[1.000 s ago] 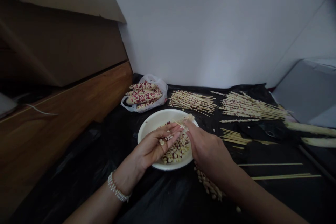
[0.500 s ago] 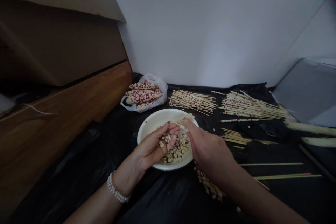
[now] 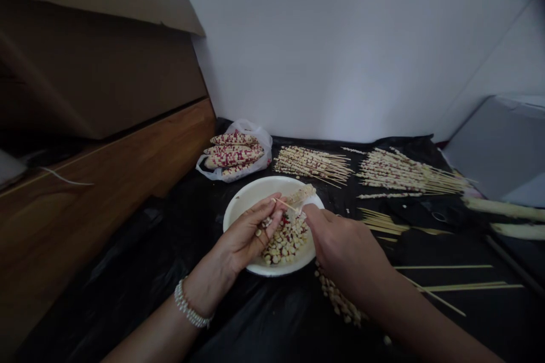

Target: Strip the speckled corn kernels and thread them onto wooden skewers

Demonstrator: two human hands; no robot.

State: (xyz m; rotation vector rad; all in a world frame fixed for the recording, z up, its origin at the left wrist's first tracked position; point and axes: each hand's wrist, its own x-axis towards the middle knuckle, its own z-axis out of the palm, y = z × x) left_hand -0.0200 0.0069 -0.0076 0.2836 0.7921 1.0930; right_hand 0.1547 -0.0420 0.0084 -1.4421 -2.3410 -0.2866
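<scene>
Over a white bowl (image 3: 232, 207), my left hand (image 3: 247, 238) pinches a thin bamboo skewer (image 3: 286, 203) between thumb and fingertips. Loose corn kernels (image 3: 259, 232) lie in its curled palm. My right hand (image 3: 344, 241) is closed at the skewer's other end, its fingertips by a few pale kernels (image 3: 300, 216) there; the exact grip is partly hidden. Beneath both hands, the bowl holds cream and dark red kernels (image 3: 283, 249). A mostly stripped corn cob (image 3: 303, 193) leans at the bowl's far right side.
Corn cobs (image 3: 234, 154) sit in a plastic bag behind the bowl. Two piles of kernel-threaded skewers (image 3: 313, 164) lie at the back. Bare skewers (image 3: 383, 221) and bare cobs (image 3: 511, 210) are at right. Kernels (image 3: 338, 298) lie below my right forearm. A cardboard box (image 3: 106, 68) stands left.
My left fingers have curled in more, covering part of the kernels in the palm. My right fingertips have drawn slightly down, and more of the skewer and the cob in the bowl shows.
</scene>
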